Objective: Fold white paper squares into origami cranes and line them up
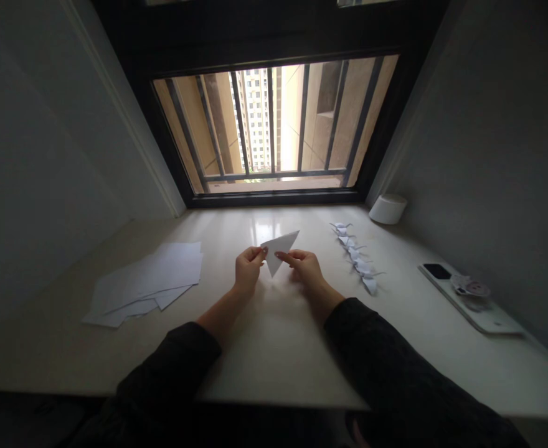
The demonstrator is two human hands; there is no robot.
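Observation:
Between my two hands, a folded piece of white paper [281, 249] is held up over the pale sill, with one point rising to the upper right and another hanging down. My left hand [250, 267] pinches its left edge between thumb and fingers. My right hand [306, 264] grips the paper from the right, thumb lying across its face. To the right of my right hand stands a row of several small folded paper cranes [354, 256]. Off to the left lies a loose, overlapping stack of white paper sheets [155, 280].
A phone [470, 305] in a pale case, with a round grip on its back, lies at the right by the wall. A white cylindrical object [388, 209] stands in the far right corner. The dark-framed window [274, 198] with bars closes off the back.

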